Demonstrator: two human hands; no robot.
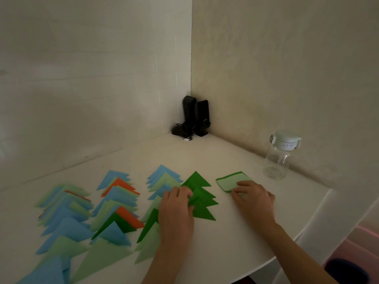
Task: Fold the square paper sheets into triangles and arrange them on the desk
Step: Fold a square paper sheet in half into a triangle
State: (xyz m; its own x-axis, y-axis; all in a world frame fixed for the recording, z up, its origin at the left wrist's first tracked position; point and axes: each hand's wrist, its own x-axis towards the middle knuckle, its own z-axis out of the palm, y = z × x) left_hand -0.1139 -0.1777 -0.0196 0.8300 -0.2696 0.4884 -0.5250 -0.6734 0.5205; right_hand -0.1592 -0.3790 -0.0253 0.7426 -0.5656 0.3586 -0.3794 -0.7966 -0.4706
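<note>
While dark green folded triangles [202, 198] lie overlapped in a column on the white desk [235, 238], the left hand [176, 210] presses them with curled fingertips; the right hand [253, 198] rests relaxed fingers on the square sheet stack [230, 181] beside a glass jar [280, 158].

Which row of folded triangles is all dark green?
The rightmost row, under the left hand, next to the unfolded stack. The other rows mix blue, light green and orange.

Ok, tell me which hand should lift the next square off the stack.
Right. The right hand already rests on the stack of squares, while the left hand presses on the dark green triangles.
</note>
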